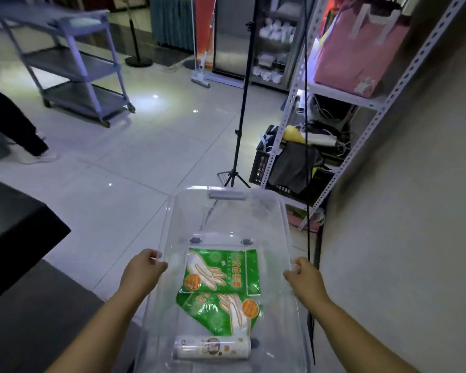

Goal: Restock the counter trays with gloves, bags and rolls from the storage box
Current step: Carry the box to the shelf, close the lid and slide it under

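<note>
Head view: left hand (143,269) and right hand (304,275) grip clear storage box (285,219) rims, lower centre; inside, two green glove packs (222,273), one roll (213,347).

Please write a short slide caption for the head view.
Both hands, left and right, hold a clear storage box containing two glove packets.

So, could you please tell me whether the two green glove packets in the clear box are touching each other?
Touching. The head view shows the upper glove packet overlapping the top edge of the lower glove packet, with no gap, on the floor of the clear box.
</note>
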